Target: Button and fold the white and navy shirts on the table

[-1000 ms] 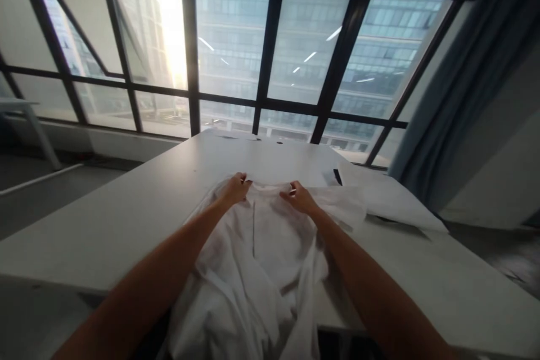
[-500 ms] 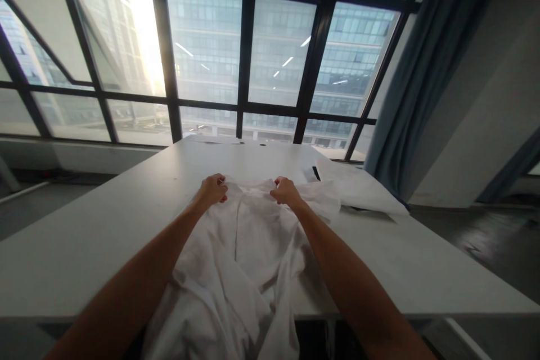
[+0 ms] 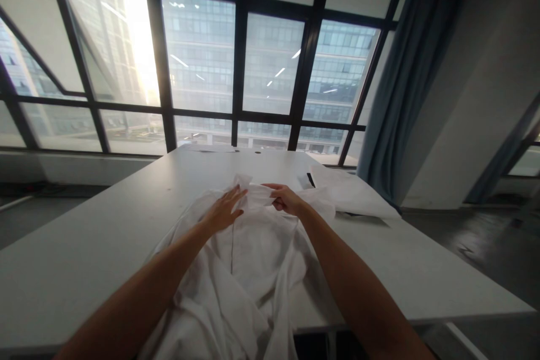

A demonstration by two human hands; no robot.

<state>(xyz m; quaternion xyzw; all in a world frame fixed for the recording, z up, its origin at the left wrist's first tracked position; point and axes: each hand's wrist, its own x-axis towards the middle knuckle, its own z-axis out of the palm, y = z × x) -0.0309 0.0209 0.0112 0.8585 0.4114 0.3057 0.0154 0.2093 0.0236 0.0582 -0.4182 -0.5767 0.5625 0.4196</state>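
Observation:
A white shirt lies loosely on the white table, its lower part hanging over the near edge. Its collar end points away from me, and a dark line runs down the middle of its front. My left hand rests on the cloth left of the collar, fingers stretched out. Between the thumb and fingers of my right hand the right side of the collar is pinched. Folds spread below both hands, and a sleeve seems to reach out to the right.
White sheets lie on the table to the right, with a small dark strip by them. Large framed windows stand behind the table. A blue curtain hangs at the right.
My left hand has let go of the collar's left side and moved right and down onto the cloth, fingers now spread. My right hand still pinches the collar. The view has tilted up slightly.

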